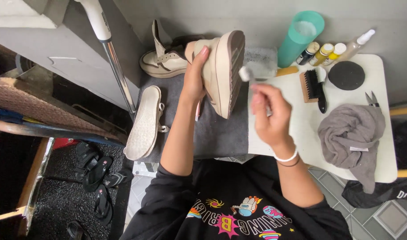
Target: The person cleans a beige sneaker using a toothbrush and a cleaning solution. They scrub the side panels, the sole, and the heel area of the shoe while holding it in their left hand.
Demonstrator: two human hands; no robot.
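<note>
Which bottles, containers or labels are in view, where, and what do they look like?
Teal tube: tall cylinder, back of table, whitish top.
Dark bottle: right of tube, pale cap.
Yellow bottle: next right, yellow cap.
White-capped bottle: beside it.
Spray bottle: clear, white nozzle, far right.

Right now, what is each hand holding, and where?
Left hand holds the beige shoe by its upper, sole facing right. Right hand pinches a small white brush by its handle.

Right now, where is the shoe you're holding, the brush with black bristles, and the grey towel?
shoe (222,71), head view, on its pale side wall.
brush (311,85), head view, on its black bristles.
grey towel (351,133), head view, on its crumpled middle.
</note>
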